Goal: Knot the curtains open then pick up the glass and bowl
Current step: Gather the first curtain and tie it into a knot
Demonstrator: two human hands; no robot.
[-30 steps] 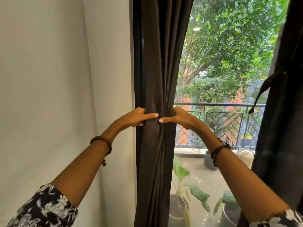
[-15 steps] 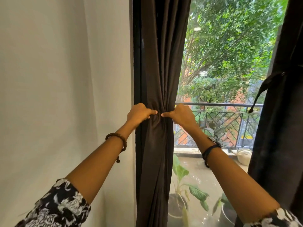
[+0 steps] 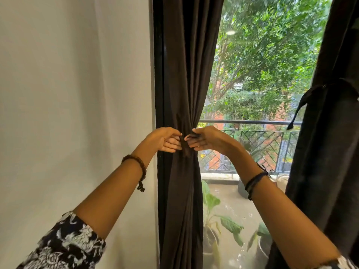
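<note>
Left curtain (image 3: 182,78), against the window frame: your left hand (image 3: 165,139) and right hand (image 3: 206,138) pinch its tie band (image 3: 184,146) across the gathered waist, ready for knotting. Glass, bowl: unseen.

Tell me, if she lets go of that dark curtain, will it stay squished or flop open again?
It would probably flop back. The left curtain hangs in soft folds and pinches narrow only where the left hand and right hand hold it, so it looks limp, not stiff. The right curtain likely stays gathered because a tie holds it.
</note>
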